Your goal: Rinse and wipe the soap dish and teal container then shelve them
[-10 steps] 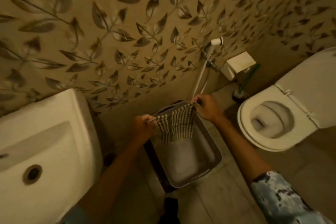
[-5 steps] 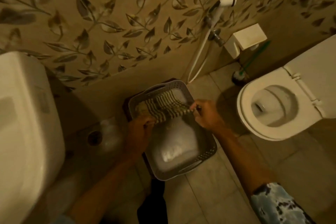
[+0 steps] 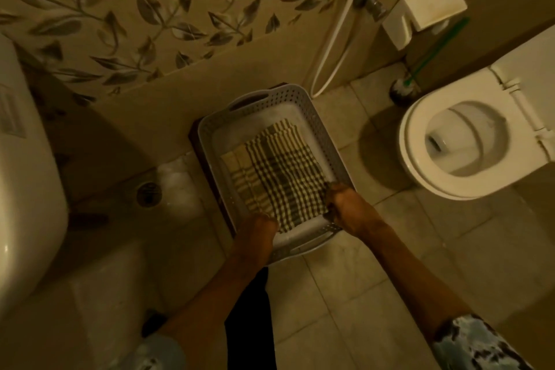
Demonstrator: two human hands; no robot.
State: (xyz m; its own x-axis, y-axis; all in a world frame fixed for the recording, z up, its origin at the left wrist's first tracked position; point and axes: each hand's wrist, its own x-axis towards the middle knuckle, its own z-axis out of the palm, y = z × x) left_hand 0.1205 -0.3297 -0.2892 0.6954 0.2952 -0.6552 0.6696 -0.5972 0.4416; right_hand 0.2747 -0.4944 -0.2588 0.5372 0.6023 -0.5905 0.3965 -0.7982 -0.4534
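Container: pale perforated plastic rectangular basket (image 3: pixel 321 117) with cut-out handles, on the tiled floor against the wall, between sink and toilet; colour unclear in dim light, presumably the teal container.
Cloth: checked woven dishcloth (image 3: pixel 279 171), spread flat over the basket's bottom.
Left hand (image 3: pixel 258 230): closed on the cloth's near-left corner, inside the near rim.
Right hand (image 3: pixel 345 207): pinched on the near-right corner, by the right wall.
Soap dish: not visible.
Handling: likely light, stiff, somewhat flexible at the holed walls; possibly slick if wet. Best taken by the cut-out handles at the short ends.
Surroundings: white sink (image 3: pixel 27 177) left, open white toilet (image 3: pixel 462 144) right, green-handled brush (image 3: pixel 432 48) and spray hose (image 3: pixel 336 39) behind, floor drain (image 3: pixel 149 194) near.
Obstacles: tight space; cloth must come out before lifting.
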